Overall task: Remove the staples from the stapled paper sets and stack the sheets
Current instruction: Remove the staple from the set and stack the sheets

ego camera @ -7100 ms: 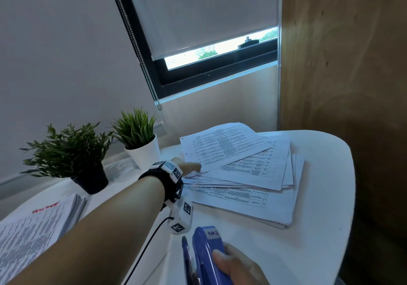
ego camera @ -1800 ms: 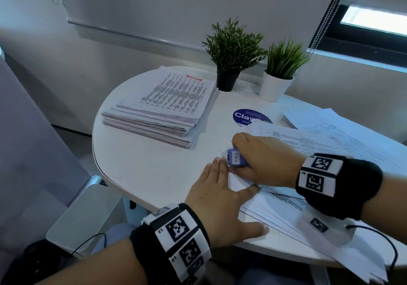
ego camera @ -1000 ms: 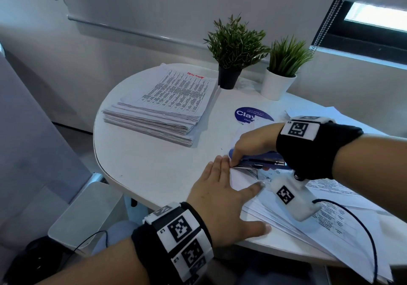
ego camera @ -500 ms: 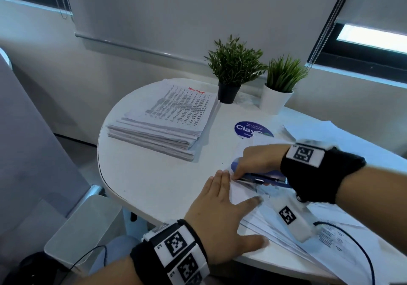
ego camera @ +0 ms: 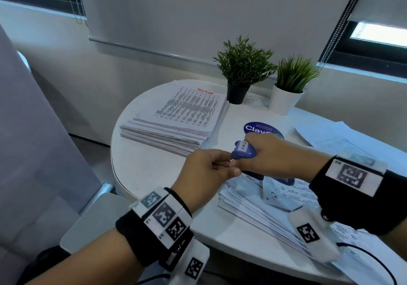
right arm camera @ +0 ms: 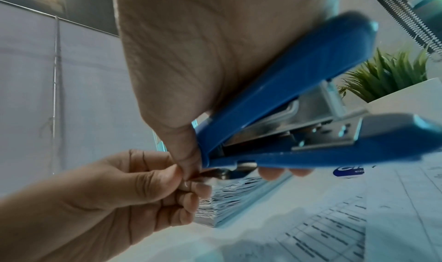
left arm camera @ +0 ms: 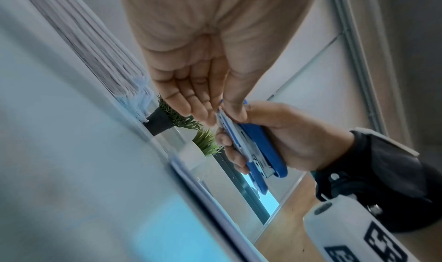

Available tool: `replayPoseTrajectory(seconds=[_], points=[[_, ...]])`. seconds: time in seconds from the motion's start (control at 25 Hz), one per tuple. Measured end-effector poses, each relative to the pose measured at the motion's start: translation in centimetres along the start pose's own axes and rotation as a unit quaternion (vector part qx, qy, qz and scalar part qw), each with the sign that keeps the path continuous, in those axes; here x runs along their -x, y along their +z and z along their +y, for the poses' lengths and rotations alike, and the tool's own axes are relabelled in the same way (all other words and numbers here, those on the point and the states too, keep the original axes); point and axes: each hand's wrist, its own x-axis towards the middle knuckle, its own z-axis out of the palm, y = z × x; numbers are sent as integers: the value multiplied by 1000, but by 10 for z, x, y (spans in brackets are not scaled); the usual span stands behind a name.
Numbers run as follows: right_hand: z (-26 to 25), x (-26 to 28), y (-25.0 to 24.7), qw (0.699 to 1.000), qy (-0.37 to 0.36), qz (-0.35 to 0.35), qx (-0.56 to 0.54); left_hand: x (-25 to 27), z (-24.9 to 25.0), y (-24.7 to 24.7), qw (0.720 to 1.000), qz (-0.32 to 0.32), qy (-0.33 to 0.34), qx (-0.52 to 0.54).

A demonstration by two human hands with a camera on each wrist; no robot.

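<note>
My right hand (ego camera: 264, 152) grips a blue stapler (ego camera: 243, 150) and holds it lifted, nose pointing left, above a fanned paper set (ego camera: 275, 192) at the table's near edge. The fingers of my left hand (ego camera: 222, 165) are curled, and thumb and forefinger pinch at the metal tip under the stapler's nose (right arm camera: 224, 173). What sits between those fingers is too small to see. In the left wrist view the stapler (left arm camera: 258, 149) shows its metal underside. A thick pile of printed sets (ego camera: 176, 126) lies at the table's far left.
The table (ego camera: 149, 165) is round and white. Two potted plants (ego camera: 242, 68) (ego camera: 290, 79) stand at its back edge, with a blue round sticker (ego camera: 257, 128) in front of them. Loose sheets (ego camera: 341, 139) lie at the right. A grey chair (ego camera: 33, 130) stands left.
My left hand has lifted off the papers, where it lay flat, and now pinches at the stapler's nose. My right hand has raised the stapler off the paper corner.
</note>
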Motion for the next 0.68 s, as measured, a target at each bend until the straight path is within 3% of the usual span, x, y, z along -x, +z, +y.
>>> replayPoseTrajectory(seconds=[0.48,0.68], points=[[-17,4,1,998,-5,-34,-62,1,1,-31,999,-15,-28,38],[-9,5,-3,998,24,-40,-49,1,-2,-59,999,36,-16,-4]])
